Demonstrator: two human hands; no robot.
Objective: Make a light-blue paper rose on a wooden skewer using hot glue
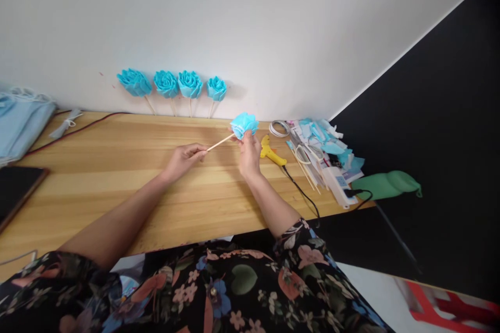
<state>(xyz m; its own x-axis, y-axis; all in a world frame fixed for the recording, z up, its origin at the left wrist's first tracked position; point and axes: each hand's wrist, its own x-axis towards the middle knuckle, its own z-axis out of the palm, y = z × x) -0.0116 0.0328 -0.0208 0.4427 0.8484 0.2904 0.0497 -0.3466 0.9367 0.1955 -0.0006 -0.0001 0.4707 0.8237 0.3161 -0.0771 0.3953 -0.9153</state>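
Over the wooden tabletop (pixel 117 177), the left hand (pixel 183 158) pinches the near end of a thin wooden stick (pixel 221 142), fingers closed on it. The right hand (pixel 250 153) grips the blue flower (pixel 244 124) at the stick's far end. Right of it lies a yellow glue gun (pixel 272 152). Farther back, four blue flowers (pixel 172 84) lean against the wall.

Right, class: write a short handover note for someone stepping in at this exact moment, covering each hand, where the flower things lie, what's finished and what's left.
Left hand: pinches the lower end of the wooden stick.
Right hand: grips the blue paper flower at its base, on the stick's top.
Done: four finished blue flowers on sticks lean against the wall.
Nearby: yellow glue gun lies right of the hands; blue scraps and spare sticks beyond it.
Left: the fifth flower is in hand, not yet set with the others.
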